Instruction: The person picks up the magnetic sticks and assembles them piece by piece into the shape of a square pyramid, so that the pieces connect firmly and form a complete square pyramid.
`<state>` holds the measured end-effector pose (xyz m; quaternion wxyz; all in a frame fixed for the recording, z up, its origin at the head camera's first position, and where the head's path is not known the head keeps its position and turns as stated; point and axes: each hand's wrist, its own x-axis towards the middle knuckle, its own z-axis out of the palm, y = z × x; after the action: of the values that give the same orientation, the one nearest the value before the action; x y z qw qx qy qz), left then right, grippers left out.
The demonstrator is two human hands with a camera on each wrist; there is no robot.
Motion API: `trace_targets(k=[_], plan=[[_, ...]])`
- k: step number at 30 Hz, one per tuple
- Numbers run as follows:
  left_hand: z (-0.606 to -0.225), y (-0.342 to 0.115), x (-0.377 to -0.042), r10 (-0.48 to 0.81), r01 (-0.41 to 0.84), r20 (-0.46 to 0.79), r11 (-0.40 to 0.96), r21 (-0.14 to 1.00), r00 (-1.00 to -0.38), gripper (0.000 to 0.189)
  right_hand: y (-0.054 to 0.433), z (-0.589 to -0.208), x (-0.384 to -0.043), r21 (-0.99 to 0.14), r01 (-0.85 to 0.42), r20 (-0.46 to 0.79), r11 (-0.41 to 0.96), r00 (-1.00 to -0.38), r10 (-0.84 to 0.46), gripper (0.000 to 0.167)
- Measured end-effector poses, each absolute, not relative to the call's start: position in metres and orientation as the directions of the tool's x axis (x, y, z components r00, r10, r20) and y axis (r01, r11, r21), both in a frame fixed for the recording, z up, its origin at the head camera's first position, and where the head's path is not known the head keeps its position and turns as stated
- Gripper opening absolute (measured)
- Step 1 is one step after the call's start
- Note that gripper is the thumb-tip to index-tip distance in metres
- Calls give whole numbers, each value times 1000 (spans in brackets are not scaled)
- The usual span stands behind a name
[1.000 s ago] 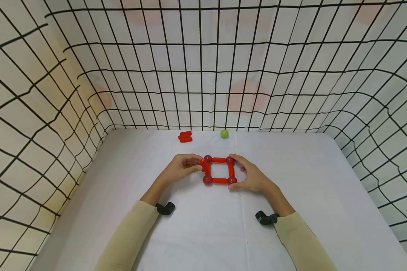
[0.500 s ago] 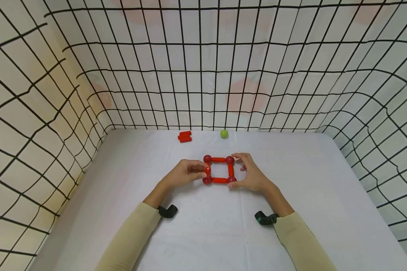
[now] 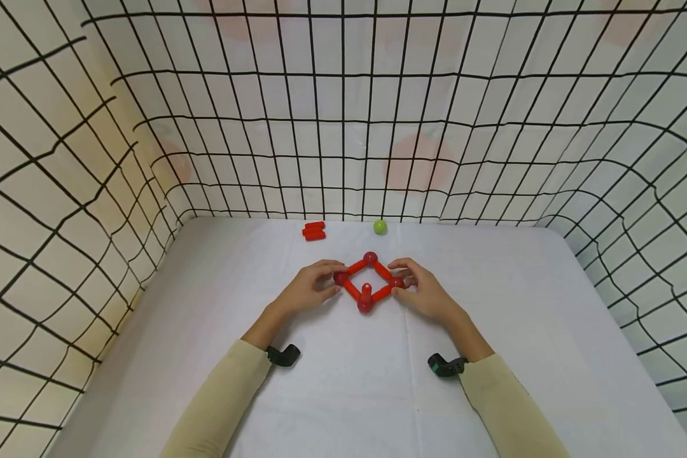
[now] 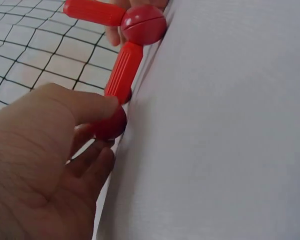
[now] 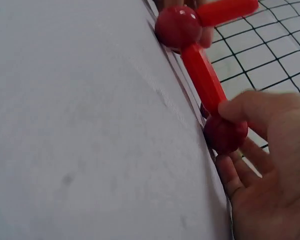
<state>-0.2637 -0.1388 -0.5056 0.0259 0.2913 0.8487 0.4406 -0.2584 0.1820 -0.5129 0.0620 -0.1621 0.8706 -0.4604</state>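
Observation:
A diamond-shaped frame of red rods (image 3: 352, 290) and dark red balls (image 3: 370, 257) lies on the white table. From its near ball (image 3: 364, 306) a further red rod (image 3: 366, 291) stands upright; both wrist views show this rod (image 4: 92, 12) sticking out of the ball (image 5: 178, 26). My left hand (image 3: 306, 289) grips the left corner ball (image 4: 111, 125) between thumb and fingers. On the opposite side, my right hand (image 3: 429, 294) holds the right corner ball (image 5: 225, 134), its thumb (image 5: 255, 107) against the ball where the rod joins. Fingers partly cover both side balls.
Several loose red rods (image 3: 315, 235) lie together at the back of the table (image 3: 492, 286). A green ball (image 3: 380, 227) sits to their right. Black wire mesh (image 3: 343, 121) rises along the back and both sides.
My left hand has let go of the rod, now standing upright on the near ball. The frame has turned from a square to a diamond, with both hands now on its side balls.

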Motion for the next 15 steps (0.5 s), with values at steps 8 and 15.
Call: trace_targets(k=[8, 15], plan=[[-506, -138, -260, 509, 442, 180, 457, 772, -842, 36, 187, -513, -256, -854, -217, 43, 472, -935, -353, 74], [-506, -129, -258, 575, 492, 196, 419, 763, -795, 34, 185, -514, -255, -793, -290, 15, 536, -889, -458, 109]])
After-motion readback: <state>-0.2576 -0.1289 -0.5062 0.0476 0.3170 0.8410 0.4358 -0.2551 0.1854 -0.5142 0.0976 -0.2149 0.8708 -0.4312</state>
